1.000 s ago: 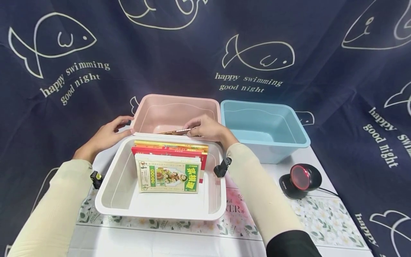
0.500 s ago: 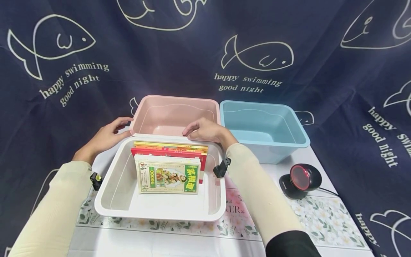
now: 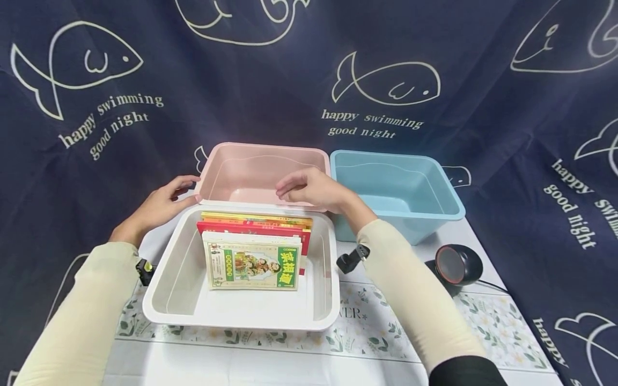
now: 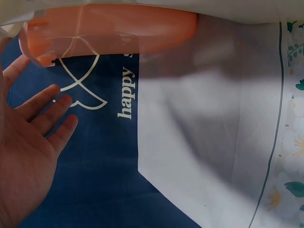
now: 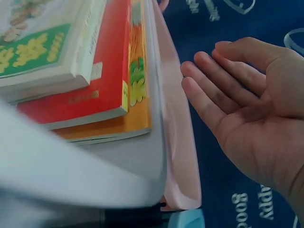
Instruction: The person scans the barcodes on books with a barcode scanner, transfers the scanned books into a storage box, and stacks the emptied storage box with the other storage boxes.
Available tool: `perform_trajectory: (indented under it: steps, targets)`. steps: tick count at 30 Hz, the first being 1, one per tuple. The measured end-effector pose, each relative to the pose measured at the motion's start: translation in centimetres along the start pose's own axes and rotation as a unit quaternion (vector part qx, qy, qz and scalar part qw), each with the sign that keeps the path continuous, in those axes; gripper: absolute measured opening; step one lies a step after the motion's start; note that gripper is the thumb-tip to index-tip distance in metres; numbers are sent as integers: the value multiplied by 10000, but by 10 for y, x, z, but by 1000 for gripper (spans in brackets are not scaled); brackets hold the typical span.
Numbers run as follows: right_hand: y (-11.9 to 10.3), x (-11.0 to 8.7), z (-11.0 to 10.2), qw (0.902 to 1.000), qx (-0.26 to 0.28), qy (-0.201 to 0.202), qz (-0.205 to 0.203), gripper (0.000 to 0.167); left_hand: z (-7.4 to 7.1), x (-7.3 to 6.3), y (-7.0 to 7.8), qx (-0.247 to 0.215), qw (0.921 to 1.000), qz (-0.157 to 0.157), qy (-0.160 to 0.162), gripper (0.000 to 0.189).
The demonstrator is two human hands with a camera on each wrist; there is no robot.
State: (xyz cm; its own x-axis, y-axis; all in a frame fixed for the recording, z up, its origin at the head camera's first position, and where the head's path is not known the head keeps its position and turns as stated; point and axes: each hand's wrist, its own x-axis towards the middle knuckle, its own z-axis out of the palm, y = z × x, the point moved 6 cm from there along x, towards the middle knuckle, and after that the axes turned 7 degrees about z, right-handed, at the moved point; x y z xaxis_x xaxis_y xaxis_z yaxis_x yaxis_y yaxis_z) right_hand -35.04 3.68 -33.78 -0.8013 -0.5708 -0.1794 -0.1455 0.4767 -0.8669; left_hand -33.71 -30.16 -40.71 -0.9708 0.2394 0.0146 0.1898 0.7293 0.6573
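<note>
My right hand (image 3: 314,187) hovers above the near right part of the pink bin (image 3: 280,150), fingers slightly bent and holding nothing. In the right wrist view the right palm (image 5: 266,128) shows bare, beside the pink bin's wall (image 5: 178,118). At the pink bin's left rim, my left hand (image 3: 161,209) has its fingertips right at the edge, fingers spread. In front, a white bin (image 3: 241,320) holds several books standing in a row: a cream book with a green title (image 3: 253,265) at the front, a red book (image 3: 256,229) behind it, yellow-edged ones (image 3: 256,217) farthest back.
A blue bin (image 3: 449,206) stands to the right of the pink one. Nearer the table's right edge is a black scanner (image 3: 458,265) with a cable. A floral strip (image 3: 507,343) crosses the white table; a dark fish-print curtain (image 3: 270,96) hangs behind.
The right hand lowered a thin book into the pink bin, behind its near wall, let go and rose slightly. The scanner's red glow has dimmed. My left hand stayed put.
</note>
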Motion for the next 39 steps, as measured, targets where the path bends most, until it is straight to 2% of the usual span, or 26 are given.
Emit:
perform_trajectory:
  steps: [2,5,10,14,20,26,39]
  targets:
    - [-3,-11,2,9998,117,-64,-134,26,0,-1,0,-18,10000,-27,-25,71]
    - [-4,-29,7,9996,8,-120,-245,27,0,-1,0,-19,10000,-46,-28,71]
    - [4,-56,16,9993,-243,-224,-186,29,-1,1,1,-5,10000,-12,13,71]
    - [14,-67,26,9993,-143,-332,-58,30,-1,2,1,13,10000,8,20,71]
    - [25,-72,38,9987,-481,-185,-11,27,-1,2,1,33,10000,18,12,71]
    - [32,-69,44,9987,-461,-211,39,24,1,1,1,47,10000,13,-5,70]
    - [27,-69,50,9975,-661,-223,99,23,1,0,1,14,10000,47,23,69]
